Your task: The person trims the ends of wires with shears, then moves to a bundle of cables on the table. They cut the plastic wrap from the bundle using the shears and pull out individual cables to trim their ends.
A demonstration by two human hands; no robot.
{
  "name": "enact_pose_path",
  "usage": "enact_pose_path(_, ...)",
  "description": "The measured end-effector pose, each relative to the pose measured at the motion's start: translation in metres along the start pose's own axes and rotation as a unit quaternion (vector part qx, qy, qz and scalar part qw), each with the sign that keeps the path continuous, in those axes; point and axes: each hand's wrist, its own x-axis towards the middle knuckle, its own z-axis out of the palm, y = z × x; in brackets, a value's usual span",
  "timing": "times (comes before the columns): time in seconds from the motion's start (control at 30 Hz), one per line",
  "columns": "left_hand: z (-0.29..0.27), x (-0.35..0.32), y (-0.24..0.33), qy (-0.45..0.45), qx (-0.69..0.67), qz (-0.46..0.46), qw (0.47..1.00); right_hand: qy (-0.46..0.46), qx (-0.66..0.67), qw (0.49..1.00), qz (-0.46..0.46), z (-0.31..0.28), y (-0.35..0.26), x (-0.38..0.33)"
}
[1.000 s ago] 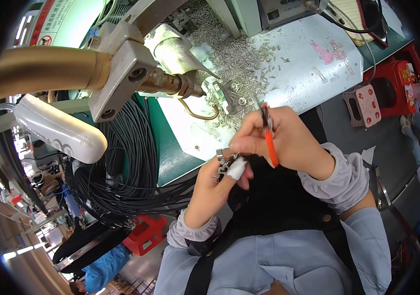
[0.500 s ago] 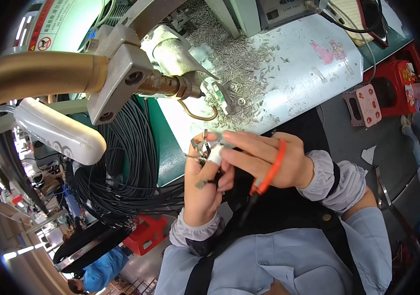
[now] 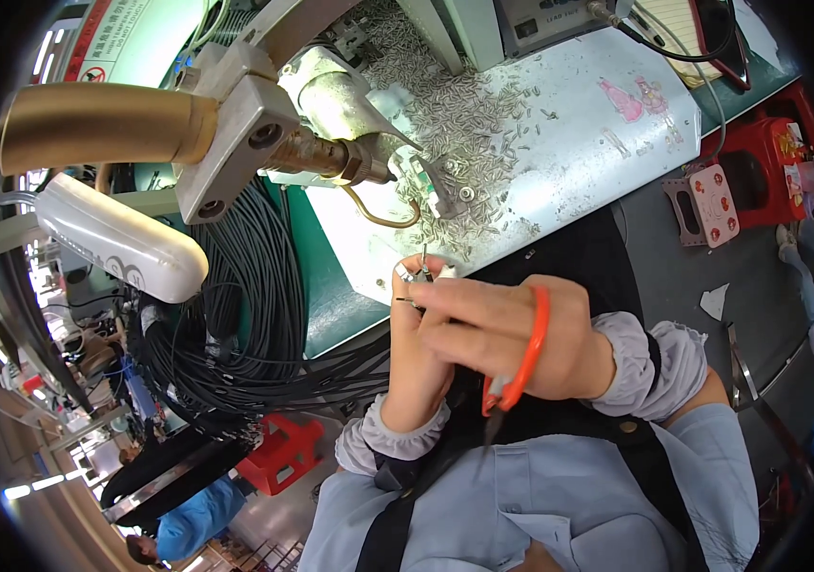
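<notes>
My left hand (image 3: 415, 367) is raised just off the near edge of the worktable, its fingertips pinched on a small metal connector (image 3: 405, 274) with thin dark wire ends. A white finger cover (image 3: 448, 273) shows on one of its fingers, partly hidden. My right hand (image 3: 564, 334) reaches across from the right, its fingers over the left fingers and the connector. Orange-handled scissors (image 3: 541, 319) are looped round that right hand, their dark blades pointing down toward my lap. Whether the right fingertips also grip the connector is hidden.
A soldering fixture with a brass nozzle (image 3: 355, 164) stands over the white table sheet (image 3: 579, 162), which carries many small metal pieces (image 3: 483, 124). A white lamp (image 3: 126, 243) and coiled black cables (image 3: 269, 296) are at left. Red stools (image 3: 278, 453) stand below. A person in blue (image 3: 202, 515) is at lower left.
My left hand has moved a little right and turned. My right fingers have come over it, covering more of the connector and the white finger cover. The scissors have swung slightly.
</notes>
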Motion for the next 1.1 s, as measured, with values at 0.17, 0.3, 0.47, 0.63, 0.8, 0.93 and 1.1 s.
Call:
enact_pose_path(0.17, -0.003, -0.007, 0.005, -0.049, 0.028, 0.06, 0.997, 0.104, 0.221, 0.954, 0.173, 0.003, 0.013, 0.002)
enact_pose_path(0.3, -0.017, -0.008, -0.001, -0.156, 0.029, 0.058, 0.986, -0.008, 0.342, 0.873, 0.347, -0.015, 0.009, 0.01)
enact_pose_path(0.47, -0.014, -0.009, -0.004, -0.134, 0.071, 0.079, 0.985, -0.05, 0.418, 0.816, 0.397, -0.017, 0.009, 0.011)
enact_pose_path(0.63, -0.007, -0.012, 0.013, -0.099, 0.083, 0.063, 0.99, 0.089, -0.036, 0.991, 0.098, 0.004, 0.021, 0.009)
enact_pose_path(0.8, -0.007, -0.013, 0.023, -0.088, -0.014, 0.045, 0.995, 0.045, -0.121, 0.99, -0.064, 0.003, 0.023, -0.005)
enact_pose_path(0.93, -0.026, -0.006, 0.021, -0.148, -0.126, 0.028, 0.981, 0.017, -0.041, 0.999, -0.004, 0.005, 0.025, -0.011)
enact_pose_path(1.1, -0.026, -0.008, 0.021, -0.142, -0.096, -0.001, 0.985, -0.112, 0.022, 0.988, 0.105, -0.005, 0.02, -0.009)
